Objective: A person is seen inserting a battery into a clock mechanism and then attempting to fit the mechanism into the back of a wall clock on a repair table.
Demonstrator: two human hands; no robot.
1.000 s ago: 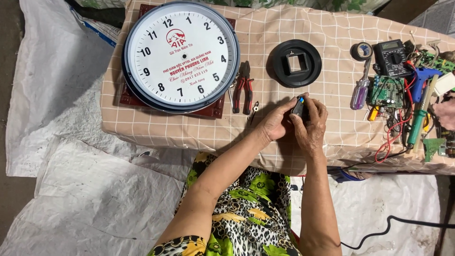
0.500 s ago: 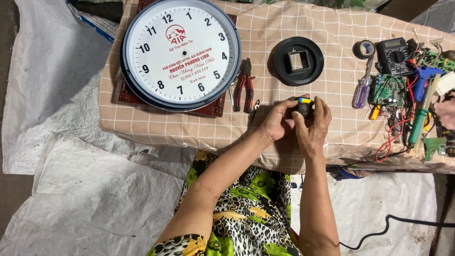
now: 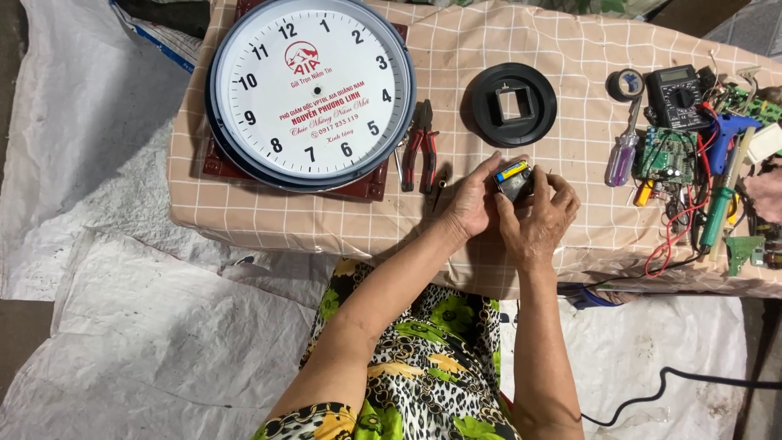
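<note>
A small dark clock movement [image 3: 515, 179] with a yellow-blue battery is gripped at frame centre, the left hand [image 3: 476, 204] and right hand [image 3: 539, 218] closed around it, near the front edge of the checked-cloth bench [image 3: 326, 220]. Bare cloth lies between the red-handled pliers [image 3: 420, 147] and the round black plastic cover [image 3: 510, 104].

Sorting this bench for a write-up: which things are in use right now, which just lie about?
In use: left hand, right hand, small black clock module.
Lying about: wall clock, pliers, black round cover, screwdriver, multimeter.
</note>
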